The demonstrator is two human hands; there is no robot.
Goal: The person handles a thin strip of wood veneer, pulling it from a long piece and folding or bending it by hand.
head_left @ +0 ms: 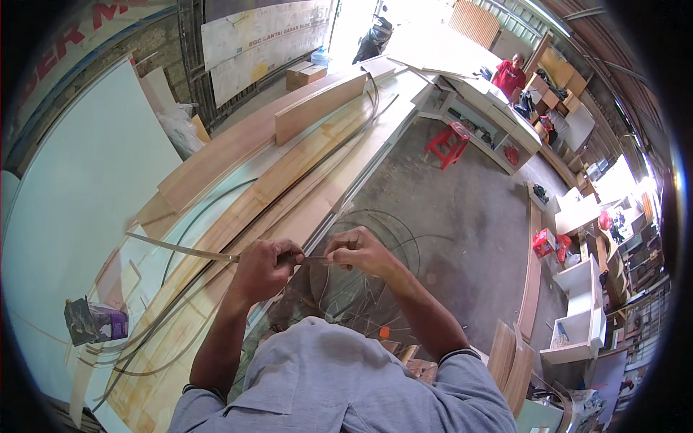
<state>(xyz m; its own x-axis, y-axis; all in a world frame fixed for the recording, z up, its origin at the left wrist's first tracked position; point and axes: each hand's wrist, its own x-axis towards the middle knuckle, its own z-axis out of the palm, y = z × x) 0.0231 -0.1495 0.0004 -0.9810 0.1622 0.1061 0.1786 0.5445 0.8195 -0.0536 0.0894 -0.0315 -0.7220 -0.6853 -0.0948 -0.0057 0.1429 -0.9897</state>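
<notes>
A thin brown edging strip (pixel 191 251) is stretched between my two hands, and its long free end sticks out to the left over the workbench. My left hand (pixel 266 268) is closed round the strip, thumb and fingers pinching it. A short way to the right, my right hand (pixel 361 250) pinches the same strip between thumb and fingers. Under the strip lie long pale wood boards (pixel 238 216) on the white bench surface (pixel 137 263). Dark and brown strips curl loosely over these boards. Below my hands, more thin strip lies coiled on the floor.
A purple and black container (pixel 97 321) stands on the bench at left. Upright boards (pixel 321 108) run along its far side. On the concrete floor (pixel 462 231) is a red stool (pixel 449 144). A person in red (pixel 509 78) is at the far right, beyond white cabinets (pixel 484 115).
</notes>
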